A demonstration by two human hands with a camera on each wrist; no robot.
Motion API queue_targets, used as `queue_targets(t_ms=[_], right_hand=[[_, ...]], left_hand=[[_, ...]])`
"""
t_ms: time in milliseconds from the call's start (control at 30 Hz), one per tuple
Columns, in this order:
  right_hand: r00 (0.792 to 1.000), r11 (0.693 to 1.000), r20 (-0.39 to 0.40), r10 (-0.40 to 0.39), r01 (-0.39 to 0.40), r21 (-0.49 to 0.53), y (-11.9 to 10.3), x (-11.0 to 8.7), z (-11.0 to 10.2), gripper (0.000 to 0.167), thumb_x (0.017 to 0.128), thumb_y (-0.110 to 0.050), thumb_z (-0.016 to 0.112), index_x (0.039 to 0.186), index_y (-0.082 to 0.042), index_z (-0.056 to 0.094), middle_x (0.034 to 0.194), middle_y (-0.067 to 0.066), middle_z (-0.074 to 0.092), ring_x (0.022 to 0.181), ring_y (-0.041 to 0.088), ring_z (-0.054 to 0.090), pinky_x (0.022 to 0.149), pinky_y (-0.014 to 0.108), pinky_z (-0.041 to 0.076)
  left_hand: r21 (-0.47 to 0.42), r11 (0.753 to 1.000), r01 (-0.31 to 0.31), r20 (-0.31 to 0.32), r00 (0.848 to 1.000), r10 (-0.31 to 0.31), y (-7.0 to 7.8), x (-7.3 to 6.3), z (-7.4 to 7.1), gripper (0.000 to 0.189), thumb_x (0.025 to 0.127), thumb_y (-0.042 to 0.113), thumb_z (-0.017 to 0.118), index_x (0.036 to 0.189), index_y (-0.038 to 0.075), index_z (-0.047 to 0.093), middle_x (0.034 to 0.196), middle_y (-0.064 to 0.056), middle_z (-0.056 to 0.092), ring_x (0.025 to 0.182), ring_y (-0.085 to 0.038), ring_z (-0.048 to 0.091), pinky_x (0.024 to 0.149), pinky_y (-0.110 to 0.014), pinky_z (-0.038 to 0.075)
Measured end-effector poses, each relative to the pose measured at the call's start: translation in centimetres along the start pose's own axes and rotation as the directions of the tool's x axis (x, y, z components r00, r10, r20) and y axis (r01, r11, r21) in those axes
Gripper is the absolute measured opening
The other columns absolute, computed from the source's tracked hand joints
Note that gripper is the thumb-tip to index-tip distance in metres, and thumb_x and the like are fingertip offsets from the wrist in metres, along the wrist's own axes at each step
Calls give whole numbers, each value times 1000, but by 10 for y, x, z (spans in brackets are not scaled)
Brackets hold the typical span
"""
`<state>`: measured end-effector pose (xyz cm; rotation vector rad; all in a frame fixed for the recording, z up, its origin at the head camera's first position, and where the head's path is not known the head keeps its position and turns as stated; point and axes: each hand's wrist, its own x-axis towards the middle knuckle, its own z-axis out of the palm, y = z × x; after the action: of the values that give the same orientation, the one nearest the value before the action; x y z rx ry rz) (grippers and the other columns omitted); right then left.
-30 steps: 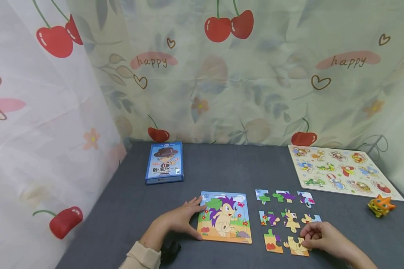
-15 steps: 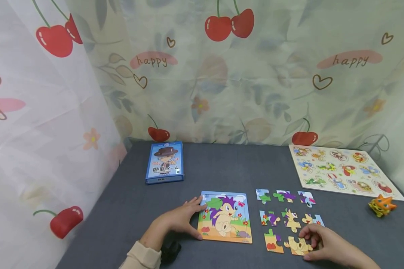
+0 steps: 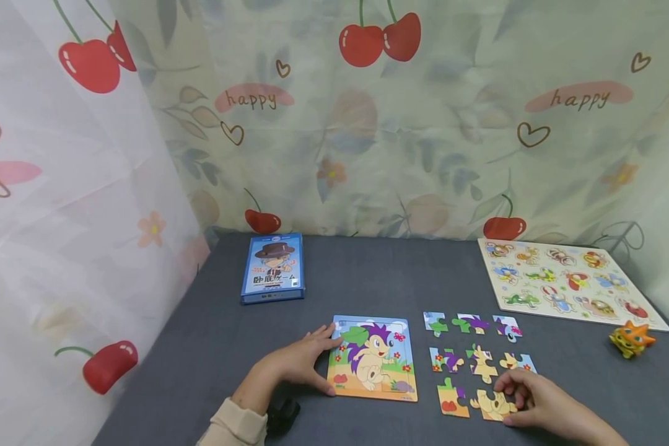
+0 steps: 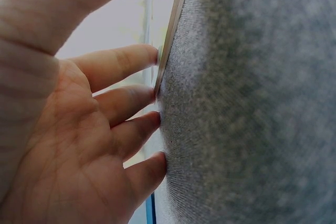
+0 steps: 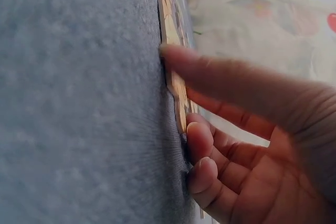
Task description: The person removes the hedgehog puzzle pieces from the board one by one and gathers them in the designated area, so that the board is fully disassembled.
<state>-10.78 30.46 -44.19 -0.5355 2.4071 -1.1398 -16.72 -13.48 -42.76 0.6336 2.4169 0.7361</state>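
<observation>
A square puzzle board [image 3: 372, 358] printed with a purple hedgehog lies flat on the dark cloth. My left hand [image 3: 297, 365] is spread along its left side, thumb by the lower left corner and fingertips at the upper left edge. To the right, several jigsaw pieces lie in three loose rows. My right hand [image 3: 541, 399] pinches a cream-and-orange puzzle piece [image 3: 492, 406] in the front row between thumb and index finger. In the right wrist view the thumb presses the near edge of this puzzle piece [image 5: 170, 74], which lies at cloth level; the index fingertip is partly hidden.
Left of it in the front row lies a piece with a red patch [image 3: 451, 399]. A blue box [image 3: 273, 266] stands at the back left. A bug picture board [image 3: 568, 282] lies at the back right, near an orange-and-yellow toy figure [image 3: 632, 339]. A patterned curtain encloses the table.
My right thumb has moved forward and right to the near edge of the front-row piece, and the fingers have spread round it. My left hand has stayed still at the board.
</observation>
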Motion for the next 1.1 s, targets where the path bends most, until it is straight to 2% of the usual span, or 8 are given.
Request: queue_targets(t_ms=[133, 300, 400, 567, 733, 967, 1100], right_hand=[[1000, 1000, 7, 3, -3, -3, -7, 4, -5, 37, 78, -20, 74, 102, 2, 56, 84, 3, 51, 62, 1, 45, 49, 22, 39], [998, 997, -4, -61, 61, -52, -26, 18, -12, 35, 79, -21, 74, 101, 2, 58, 81, 2, 54, 61, 0, 46, 50, 22, 39], [996, 995, 15, -91, 91, -46, -39, 31, -11, 33, 79, -21, 73, 100, 1, 61, 81, 3, 57, 63, 0, 47, 52, 21, 42], [990, 991, 53, -132, 132, -1, -53, 53, -1, 31, 79, -19, 73, 101, 1, 63, 85, 10, 60, 65, 2, 51, 55, 22, 46], [989, 992, 76, -129, 128, 22, -62, 73, 8, 33, 79, -18, 74, 104, 1, 64, 87, 12, 61, 65, 3, 51, 56, 21, 46], [987, 994, 113, -111, 111, -2, -75, 98, 22, 33, 76, -18, 76, 103, -1, 66, 88, 9, 62, 65, 5, 52, 56, 20, 45], [988, 993, 106, -115, 118, -20, -81, 110, 29, 33, 76, -17, 76, 103, -2, 64, 88, 8, 61, 65, 6, 51, 56, 20, 44]], left_hand=[[-2, 1000, -10, 5, 1000, 10, 0, 0, 0, 87, 72, 40, 78, 144, 19, 36, 158, -5, 12, 146, -30, 6, 113, -57, 14], [-5, 1000, -16, 8, 1000, 16, -1, 0, 0, 86, 72, 40, 78, 145, 18, 36, 158, -4, 12, 146, -28, 6, 114, -55, 13], [-1, 1000, -16, 8, 1000, 16, -1, 0, 0, 86, 72, 40, 78, 144, 18, 36, 158, -4, 12, 146, -28, 6, 114, -55, 13], [0, 1000, -22, 9, 1000, 22, -1, 1, 0, 86, 72, 40, 78, 144, 19, 36, 158, -4, 12, 146, -28, 6, 113, -56, 15], [-1, 1000, -19, 9, 1000, 19, -1, 1, 1, 87, 72, 41, 78, 144, 19, 36, 158, -3, 12, 146, -29, 6, 113, -57, 15], [-5, 1000, -13, 8, 1000, 13, -1, 0, 0, 86, 72, 40, 78, 145, 19, 36, 158, -4, 12, 146, -29, 6, 114, -56, 14], [-2, 1000, -15, 4, 1000, 15, -1, 0, -1, 86, 72, 40, 78, 144, 19, 36, 158, -4, 12, 146, -28, 6, 114, -55, 14]])
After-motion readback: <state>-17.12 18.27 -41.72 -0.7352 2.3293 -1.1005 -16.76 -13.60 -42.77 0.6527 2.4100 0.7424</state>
